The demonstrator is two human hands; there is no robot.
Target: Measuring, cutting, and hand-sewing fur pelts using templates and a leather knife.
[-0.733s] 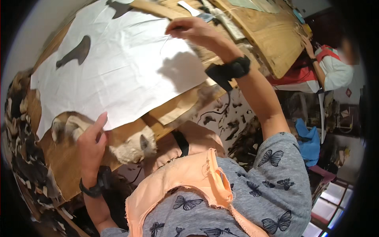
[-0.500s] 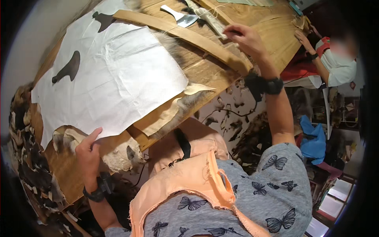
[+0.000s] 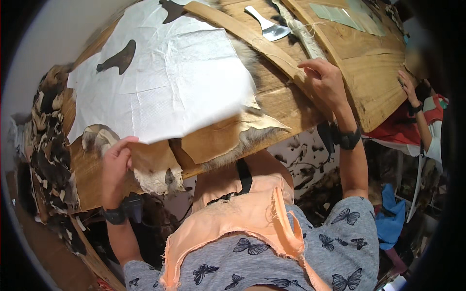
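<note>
My left hand [image 3: 119,157] pinches the near edge of a white sheet [image 3: 165,82] that lies over furred hide pieces. Two dark, curved flat pieces [image 3: 116,58] rest on the sheet. Tan hide [image 3: 208,143] with fur edges shows below it, along the bench's front. My right hand [image 3: 320,80] is right of the sheet, over a long wooden strip [image 3: 242,31], fingers curled together near a thin pale thread; what they hold, if anything, is too small to make out.
A white-handled curved blade [image 3: 272,30], a pale wrapped bar [image 3: 306,39] and greenish translucent pieces [image 3: 344,19] lie on the wooden bench [image 3: 369,82]. Fur scraps [image 3: 48,145] pile at left. A co-worker's hand [image 3: 408,89] is at the right edge; a blue cloth [image 3: 391,218] hangs below.
My right hand has moved from over the sheet's upper right rightward and down past the wooden strip. My left hand stays at the sheet's near edge. The view has also shifted.
</note>
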